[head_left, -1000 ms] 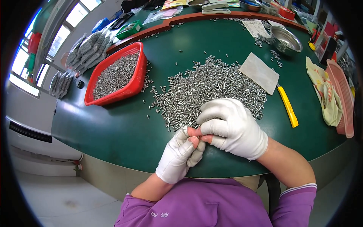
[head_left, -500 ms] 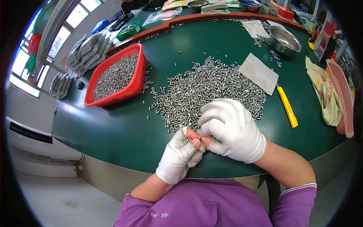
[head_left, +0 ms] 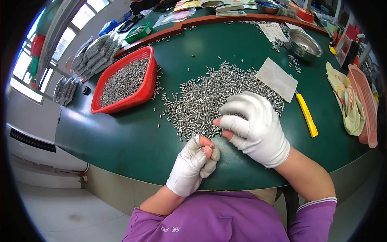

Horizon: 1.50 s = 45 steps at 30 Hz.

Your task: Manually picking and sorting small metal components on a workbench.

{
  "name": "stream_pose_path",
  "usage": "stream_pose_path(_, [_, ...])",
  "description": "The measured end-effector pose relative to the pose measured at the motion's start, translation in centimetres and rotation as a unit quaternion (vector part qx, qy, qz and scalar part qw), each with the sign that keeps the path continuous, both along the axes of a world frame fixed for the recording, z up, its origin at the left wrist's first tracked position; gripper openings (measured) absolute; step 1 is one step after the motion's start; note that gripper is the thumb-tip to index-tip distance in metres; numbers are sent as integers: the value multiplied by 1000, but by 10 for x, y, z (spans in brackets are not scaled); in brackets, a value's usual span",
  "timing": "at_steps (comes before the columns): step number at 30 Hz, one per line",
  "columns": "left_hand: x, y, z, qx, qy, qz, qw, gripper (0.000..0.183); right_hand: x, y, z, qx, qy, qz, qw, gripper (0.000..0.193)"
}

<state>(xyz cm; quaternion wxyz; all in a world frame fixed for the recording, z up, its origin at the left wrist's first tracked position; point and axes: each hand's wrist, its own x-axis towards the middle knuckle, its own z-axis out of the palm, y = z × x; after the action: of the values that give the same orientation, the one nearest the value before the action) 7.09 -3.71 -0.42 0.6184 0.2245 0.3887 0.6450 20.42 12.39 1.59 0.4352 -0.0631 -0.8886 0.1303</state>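
My left hand (head_left: 192,163), in a white glove with bare thumb and index tips, is closed near the table's front edge. Between those tips it pinches a small metal pin (head_left: 211,147), mostly hidden by the fingers. My right hand (head_left: 256,131), gloved the same way, hovers over the near right side of a heap of small silvery metal pins (head_left: 201,101). Its bare thumb and index tips stand apart with nothing visible between them; the other fingers are curled.
A red plastic basket (head_left: 150,76) full of similar pins stands left on the green table (head_left: 133,139). Right of the heap lies a flat grey scoop (head_left: 277,79) with a yellow handle (head_left: 307,116). A steel bowl (head_left: 304,43) and a pink basket (head_left: 363,109) are farther right.
My right hand has moved up and away from my left hand toward the heap, its thumb and index finger parting. My left hand has stayed in place, pinching the pin.
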Motion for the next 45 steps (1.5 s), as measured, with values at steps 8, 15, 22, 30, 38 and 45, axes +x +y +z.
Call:
stream_pose_path(8, [-4, -1, -1, -8, -26, -8, 1000, 21, -8, -10, -4, 16, 5, 105, 994, 15])
stream_pose_path(15, [-5, 0, -3, 4, -75, -18, 997, 18, -6, -7, 0, 44, -25, 103, 993, 15])
stream_pose_path(22, [-11, 1, -2, -1, -131, -12, 991, 15, -2, -6, -2, 39, -36, 39, 998, 20])
stream_pose_path(30, [-128, 40, 51, 142, -49, 156, 976, 13, 1, 0, -10, 9, -28, 22, 999, 23])
stream_pose_path(38, [-260, 71, 52, -11, 488, 312, 815, 38, 0, 1, -10, 10, -65, 18, 998, 18])
stream_pose_path(45, [-193, 48, 52, 55, 564, 346, 747, 41, 8, 9, -5, 6, -34, -53, 998, 20])
